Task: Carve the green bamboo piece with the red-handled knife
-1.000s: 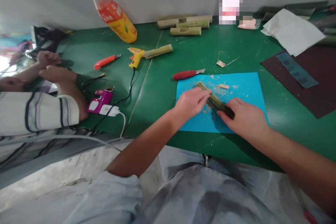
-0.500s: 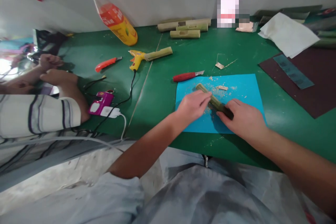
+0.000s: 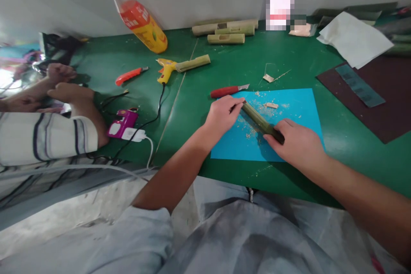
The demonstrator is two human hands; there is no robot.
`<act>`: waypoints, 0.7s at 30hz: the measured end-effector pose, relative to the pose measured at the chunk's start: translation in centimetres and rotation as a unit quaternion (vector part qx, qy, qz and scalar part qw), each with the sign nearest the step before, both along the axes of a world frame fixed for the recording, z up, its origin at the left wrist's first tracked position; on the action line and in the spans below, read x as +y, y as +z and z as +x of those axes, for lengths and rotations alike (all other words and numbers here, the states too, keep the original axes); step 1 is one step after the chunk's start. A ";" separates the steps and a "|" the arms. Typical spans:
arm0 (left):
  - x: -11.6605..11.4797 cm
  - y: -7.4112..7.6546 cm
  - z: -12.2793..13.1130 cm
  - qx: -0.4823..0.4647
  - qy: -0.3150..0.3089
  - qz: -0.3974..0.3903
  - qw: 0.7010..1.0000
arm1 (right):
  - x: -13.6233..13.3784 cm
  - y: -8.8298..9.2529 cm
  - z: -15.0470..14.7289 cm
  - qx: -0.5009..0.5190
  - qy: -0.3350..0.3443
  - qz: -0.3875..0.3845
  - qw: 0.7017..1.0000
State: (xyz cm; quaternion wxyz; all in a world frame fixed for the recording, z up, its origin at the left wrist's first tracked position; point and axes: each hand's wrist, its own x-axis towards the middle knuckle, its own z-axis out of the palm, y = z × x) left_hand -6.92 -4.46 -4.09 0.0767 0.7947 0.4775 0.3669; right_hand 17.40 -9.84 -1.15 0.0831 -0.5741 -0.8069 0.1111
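A green bamboo stick (image 3: 258,119) lies slanted on a blue sheet (image 3: 298,107) strewn with shavings. My right hand (image 3: 297,145) is closed on the stick's near end. My left hand (image 3: 222,113) is curled at the stick's far end, fingertips pinching it. A red-handled knife (image 3: 226,91) lies on the green table (image 3: 205,94) just beyond my left hand.
A yellow glue gun (image 3: 167,69), orange cutter (image 3: 128,75), tilted orange bottle (image 3: 141,19) and bamboo pieces (image 3: 224,30) lie farther back. Purple charger (image 3: 122,124) with cables at left. Another person's arms (image 3: 64,94) rest at the left. White paper (image 3: 353,38) and dark sandpaper (image 3: 379,94) lie right.
My left hand has slid from the stick's middle up to its far end, uncovering more of the stick. My right hand has kept its grip in place.
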 end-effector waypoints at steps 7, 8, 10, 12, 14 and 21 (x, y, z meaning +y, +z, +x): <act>-0.7 0.0 0.5 0.010 -0.039 -0.018 0.999 | 0.0 0.0 -0.1 0.004 0.001 -0.005 1.000; -0.8 0.0 0.5 0.003 -0.028 -0.010 1.000 | 0.0 0.0 -0.1 0.004 -0.001 -0.006 1.000; -1.0 0.0 0.7 -0.001 -0.026 0.004 1.000 | -0.1 0.1 -0.1 -0.001 -0.001 -0.007 1.000; -1.5 0.2 1.0 0.012 -0.060 -0.001 0.998 | -0.1 0.0 -0.1 -0.003 0.006 -0.006 1.000; -1.9 0.3 1.2 0.022 -0.084 -0.012 0.996 | -0.2 0.0 0.0 0.000 0.012 -0.005 1.000; -1.8 0.5 1.0 0.005 -0.056 -0.006 0.998 | -0.2 0.1 -0.2 -0.016 0.006 -0.006 1.000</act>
